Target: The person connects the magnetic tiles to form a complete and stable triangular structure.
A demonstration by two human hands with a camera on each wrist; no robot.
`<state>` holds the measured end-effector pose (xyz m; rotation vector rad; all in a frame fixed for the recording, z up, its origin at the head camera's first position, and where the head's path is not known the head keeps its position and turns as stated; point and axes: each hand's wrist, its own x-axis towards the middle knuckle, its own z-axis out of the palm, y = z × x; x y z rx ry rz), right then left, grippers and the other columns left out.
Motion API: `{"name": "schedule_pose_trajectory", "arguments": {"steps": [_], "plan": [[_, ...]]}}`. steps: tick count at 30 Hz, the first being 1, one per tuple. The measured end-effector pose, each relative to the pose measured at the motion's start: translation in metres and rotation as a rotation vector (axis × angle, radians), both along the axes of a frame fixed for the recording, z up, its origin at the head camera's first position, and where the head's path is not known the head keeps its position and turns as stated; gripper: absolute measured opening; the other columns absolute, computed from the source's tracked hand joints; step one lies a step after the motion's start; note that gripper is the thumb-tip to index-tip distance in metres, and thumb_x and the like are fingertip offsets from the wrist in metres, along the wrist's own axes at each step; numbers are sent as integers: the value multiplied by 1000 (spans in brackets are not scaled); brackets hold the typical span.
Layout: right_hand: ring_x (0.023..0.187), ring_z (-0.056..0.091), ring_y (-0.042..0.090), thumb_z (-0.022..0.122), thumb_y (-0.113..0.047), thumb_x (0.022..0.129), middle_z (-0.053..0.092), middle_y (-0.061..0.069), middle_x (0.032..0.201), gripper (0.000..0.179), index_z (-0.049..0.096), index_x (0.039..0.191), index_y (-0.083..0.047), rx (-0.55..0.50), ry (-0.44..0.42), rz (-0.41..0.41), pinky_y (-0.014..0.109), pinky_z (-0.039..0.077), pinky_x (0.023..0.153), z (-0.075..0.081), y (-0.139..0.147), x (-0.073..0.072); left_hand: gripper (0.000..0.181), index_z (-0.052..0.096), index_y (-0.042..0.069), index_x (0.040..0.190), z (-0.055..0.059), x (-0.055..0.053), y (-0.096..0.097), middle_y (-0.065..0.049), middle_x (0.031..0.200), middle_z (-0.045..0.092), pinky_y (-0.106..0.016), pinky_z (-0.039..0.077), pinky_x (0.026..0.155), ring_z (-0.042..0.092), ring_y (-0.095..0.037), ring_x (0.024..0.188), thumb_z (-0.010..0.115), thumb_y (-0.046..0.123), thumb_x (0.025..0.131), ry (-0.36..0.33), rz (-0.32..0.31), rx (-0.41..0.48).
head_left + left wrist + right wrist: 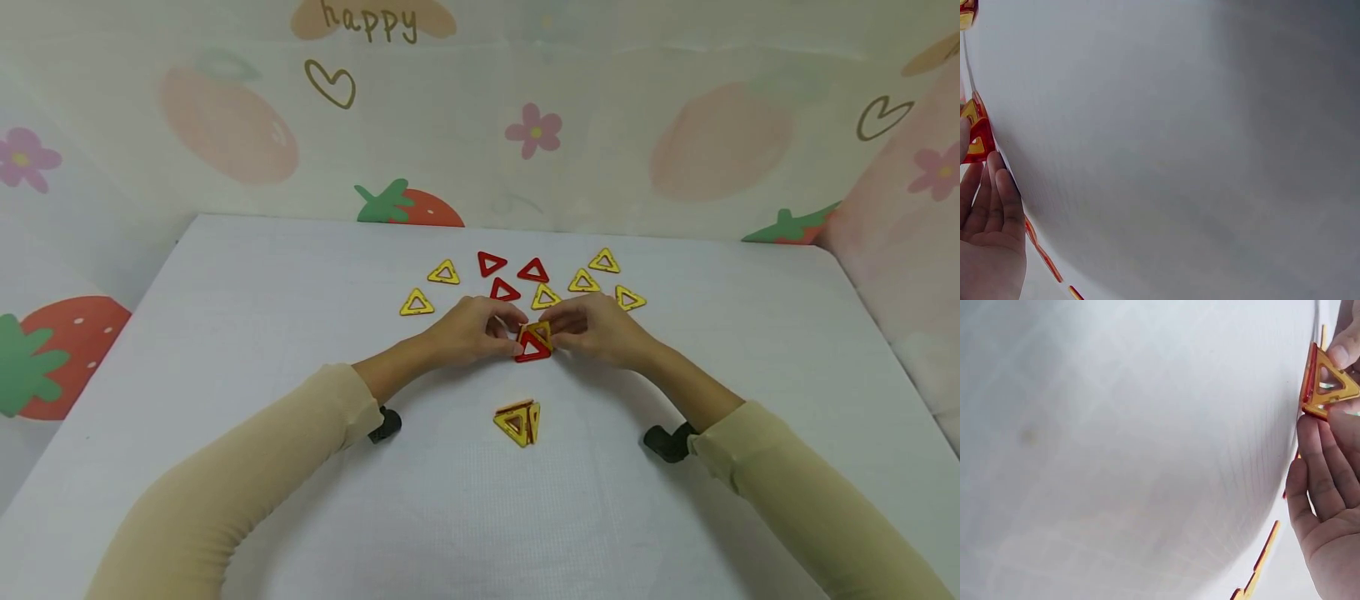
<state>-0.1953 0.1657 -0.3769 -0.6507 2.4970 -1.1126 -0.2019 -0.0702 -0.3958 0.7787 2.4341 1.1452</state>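
We are seeing both arms slanting inward from the lower corners of the head view. The left hand (472, 333) is bending its fingers in and pinching the left side of a red-and-yellow triangle cluster (535, 340), which is sitting just right of the middle of the frame. The right hand (602, 332) is pinching the cluster's right side, leaving only a narrow gap between thumb and fingertips. In the left wrist view, we are finding the hand and cluster crowding the left edge; in the right wrist view, they are pressing against the right edge.

Beneath them, a white table (300, 283) is filling most of the frame, and a pale wall covering (600, 50) with fruit, flowers and hearts is rising across the top.

Below the hands, near the lower middle, a small stack of yellow triangles (517, 423) is resting apart. Above the hands, we are counting three red triangles (533, 277) and six yellow triangles (583, 288) lying scattered. The fingers are hiding parts of the cluster, while beige sleeves (247, 467) and black wrist devices (667, 443) are covering patches of the tabletop.
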Motion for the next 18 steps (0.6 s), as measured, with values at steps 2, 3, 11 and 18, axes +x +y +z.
{"name": "schedule_pose_trajectory", "arguments": {"steps": [2, 3, 11, 18], "plan": [[99, 69, 26, 71, 1, 89, 72, 14, 107, 32, 67, 121, 4, -5, -7, 10, 43, 53, 92, 0, 0, 0, 38, 66, 7, 125, -1, 0, 0, -3, 106, 67, -23, 50, 78, 61, -15, 85, 76, 15, 89, -2, 0, 4], [99, 69, 26, 72, 1, 88, 73, 14, 107, 33, 67, 121, 5, -7, -9, 13, 43, 53, 92, 0, 0, 0, 39, 66, 7, 126, -1, 0, 0, -3, 106, 67, -23, 50, 78, 61, -15, 85, 76, 15, 89, -2, -1, 7], [98, 68, 25, 72, 1, 87, 73, 13, 105, 32, 68, 119, 5, -15, -6, 33, 41, 53, 91, -2, -2, 0, 40, 65, 6, 126, 0, 0, 0, -3, 106, 67, -23, 50, 78, 61, -15, 84, 76, 15, 89, -6, -1, 18], [96, 67, 22, 74, -1, 88, 73, 10, 103, 30, 69, 117, 2, -2, 12, 46, 38, 54, 89, -6, -2, -1, 36, 68, 8, 123, 1, 1, 1, -3, 106, 68, -23, 49, 76, 61, -14, 82, 76, 15, 89, -7, -8, 5]]}}
